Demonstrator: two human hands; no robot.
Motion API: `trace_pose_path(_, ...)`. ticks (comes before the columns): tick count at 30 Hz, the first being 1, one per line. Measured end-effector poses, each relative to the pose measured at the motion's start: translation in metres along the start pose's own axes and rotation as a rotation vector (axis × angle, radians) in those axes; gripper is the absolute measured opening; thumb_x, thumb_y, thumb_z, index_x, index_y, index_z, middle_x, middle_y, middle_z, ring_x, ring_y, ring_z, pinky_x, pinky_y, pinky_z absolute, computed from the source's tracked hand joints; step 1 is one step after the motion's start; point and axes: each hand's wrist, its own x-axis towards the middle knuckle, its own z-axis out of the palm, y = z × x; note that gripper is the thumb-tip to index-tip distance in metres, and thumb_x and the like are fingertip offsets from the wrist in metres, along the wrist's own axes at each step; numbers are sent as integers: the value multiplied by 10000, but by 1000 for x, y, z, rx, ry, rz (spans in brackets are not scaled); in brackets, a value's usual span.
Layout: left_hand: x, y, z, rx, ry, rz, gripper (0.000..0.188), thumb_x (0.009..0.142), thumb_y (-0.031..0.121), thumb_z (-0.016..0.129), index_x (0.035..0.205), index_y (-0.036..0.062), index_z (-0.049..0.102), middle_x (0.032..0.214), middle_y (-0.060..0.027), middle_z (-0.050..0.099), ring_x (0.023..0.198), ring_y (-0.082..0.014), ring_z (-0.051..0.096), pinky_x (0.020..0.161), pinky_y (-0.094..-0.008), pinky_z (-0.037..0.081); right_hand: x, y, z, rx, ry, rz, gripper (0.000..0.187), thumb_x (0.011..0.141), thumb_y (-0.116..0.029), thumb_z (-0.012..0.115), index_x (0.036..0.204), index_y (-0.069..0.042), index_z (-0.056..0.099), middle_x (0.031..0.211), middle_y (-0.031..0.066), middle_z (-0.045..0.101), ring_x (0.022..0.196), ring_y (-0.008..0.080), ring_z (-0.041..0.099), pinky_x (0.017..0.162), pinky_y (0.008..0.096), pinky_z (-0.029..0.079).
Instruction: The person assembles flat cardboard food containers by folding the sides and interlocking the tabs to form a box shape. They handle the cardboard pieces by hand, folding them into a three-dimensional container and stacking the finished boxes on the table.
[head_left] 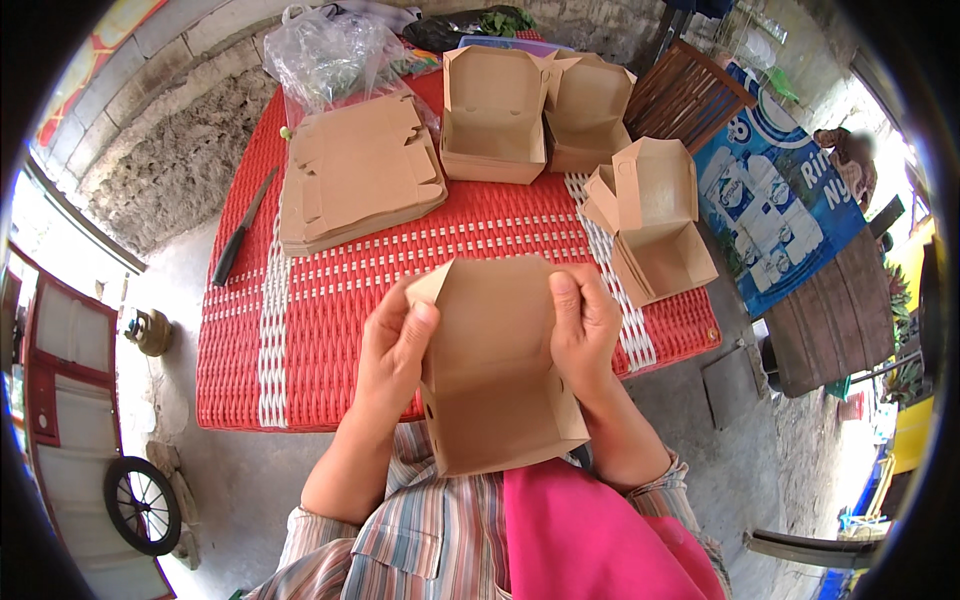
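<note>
A brown cardboard food box [495,400] with its lid raised is held between my two hands, in front of my body at the table's near edge. My left hand [397,335] grips the left side of the lid, its thumb on the face toward me. On the opposite side, my right hand [585,320] pinches the lid's edge with the thumb upright. The box's inside shows no contents. Beyond it, a stack of flat cardboard box blanks [360,165] lies at the left. Folded boxes with raised lids stand at the back, one [495,125] beside another [588,110], and a third [660,225] at the right.
The red and white woven table [330,330] carries a black-handled knife [240,235] near its left edge. Behind the stack sits a clear plastic bag [335,60]. A slatted wooden chair [690,95] and a blue banner [775,195] are past the right side.
</note>
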Motion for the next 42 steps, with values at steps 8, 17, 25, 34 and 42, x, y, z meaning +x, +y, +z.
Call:
trace_pose_path(8,-28,-8,-21,-156,-382,-137,1360,581,515,916,1549,37,89,1525,-199,296,1432,-315,270,1158,-439,227,6,3,-9,-64,228,40,228,1043,-167,488,886,-8,537,732,-10,436,669,76,355,602,224,340)
trace_pose_path(17,-34,-13,-42,-74,-418,-96,1369,486,316,984,1523,-9,151,1507,-177,339,1416,-302,327,1154,-435,265,27,-9,-15,170,66,292,192,996,-34,483,1167,-14,568,887,26,518,771,89,473,711,245,407)
trace_pose_path(25,-30,-10,-35,-28,-371,-31,1378,465,278,993,1520,12,146,1449,-177,413,1361,-299,410,1121,-451,329,20,0,-16,-304,-226,-33,118,855,-43,692,950,-40,621,794,87,559,697,258,564,649,341,471)
trace_pose_path(34,-29,-7,-41,-31,-303,48,1413,460,231,995,1536,60,94,1502,-180,359,1379,-316,398,1117,-461,353,24,-23,-22,-267,-625,-274,398,753,-253,777,1074,-31,697,923,68,648,884,257,597,807,366,485)
trace_pose_path(42,-22,4,-58,-79,-373,98,1307,549,468,935,1516,7,186,1407,-154,440,1337,-303,420,1105,-445,324,19,-28,-20,-266,-692,-321,171,755,-152,755,866,-30,708,750,41,596,696,230,570,617,352,461)
